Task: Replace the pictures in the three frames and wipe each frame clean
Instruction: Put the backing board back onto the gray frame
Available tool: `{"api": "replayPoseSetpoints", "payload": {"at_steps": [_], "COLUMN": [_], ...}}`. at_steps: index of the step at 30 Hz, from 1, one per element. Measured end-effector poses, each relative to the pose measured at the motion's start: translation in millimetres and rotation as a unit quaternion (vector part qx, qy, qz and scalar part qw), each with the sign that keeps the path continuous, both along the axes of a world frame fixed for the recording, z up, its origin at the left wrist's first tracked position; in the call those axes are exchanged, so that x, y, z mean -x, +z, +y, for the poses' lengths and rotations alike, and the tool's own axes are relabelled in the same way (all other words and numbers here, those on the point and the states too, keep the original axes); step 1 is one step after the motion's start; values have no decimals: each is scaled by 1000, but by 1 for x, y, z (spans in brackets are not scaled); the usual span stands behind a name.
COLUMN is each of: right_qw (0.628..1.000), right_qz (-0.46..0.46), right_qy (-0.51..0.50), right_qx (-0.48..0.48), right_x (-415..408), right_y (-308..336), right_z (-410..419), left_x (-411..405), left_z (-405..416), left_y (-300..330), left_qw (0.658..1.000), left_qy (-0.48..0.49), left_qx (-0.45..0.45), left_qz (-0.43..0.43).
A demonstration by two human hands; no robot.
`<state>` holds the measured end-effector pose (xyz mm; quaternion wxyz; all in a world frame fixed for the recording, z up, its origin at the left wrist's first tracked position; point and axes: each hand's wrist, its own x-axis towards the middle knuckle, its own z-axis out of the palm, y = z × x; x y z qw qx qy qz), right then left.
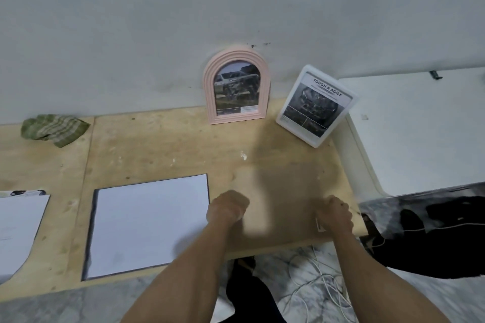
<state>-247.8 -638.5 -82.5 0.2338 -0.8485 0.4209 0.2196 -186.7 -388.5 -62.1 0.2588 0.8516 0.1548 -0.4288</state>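
A pink arched frame (pixel 237 86) leans upright against the wall with a dark picture in it. Right of it a white rectangular frame (pixel 316 105) stands tilted, holding a page headed "TOUGH & AGILE". A white sheet (pixel 149 225) lies flat on the plywood table (pixel 157 149), and another white sheet (pixel 18 228) lies at the left edge. A green checked cloth (pixel 55 128) is crumpled at the back left. My left hand (pixel 227 207) rests on the table as a fist. My right hand (pixel 336 214) is curled near the front right corner over a small white piece (pixel 320 227). A blurred tan patch lies between my hands.
A white appliance top (pixel 420 134) adjoins the table on the right, with dark fabric (pixel 425 233) in front of it. White cables (pixel 317 278) trail over the marble floor below the table's front edge. The wall stands directly behind the frames.
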Motion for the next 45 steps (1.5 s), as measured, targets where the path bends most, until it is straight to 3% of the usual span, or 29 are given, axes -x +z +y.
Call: {"api": "replayPoseSetpoints", "payload": {"at_steps": [9,15,18,23,28,40,45], "right_qw": [982,950,944,942,962,974,977], "right_qz": [-86,-128,-156,-140,-120,-111,-127], "right_qy": [-141,-252,-239,-171,-59,-42,-41], "right_qx": [-95,-132,-164,-253,-239,-193,-164], "right_x": [-4,0,-7,-20,-22,10,9], "right_y": [-6,15,19,19,-24,-8,0], "right_z": [-41,-20,26,129,212,277,288], "left_x": [-3,-19,-21,1,41,68,64], "left_z": [4,49,104,223,322,370,368], "left_y": [-11,9,19,20,5,-36,-28], "left_qw": [984,972,965,932,912,899,917], "left_qy": [169,166,179,289,362,401,353], "left_qx": [44,144,164,171,130,109,97], "left_qz": [-16,-78,-100,-138,-142,-137,-161]}}
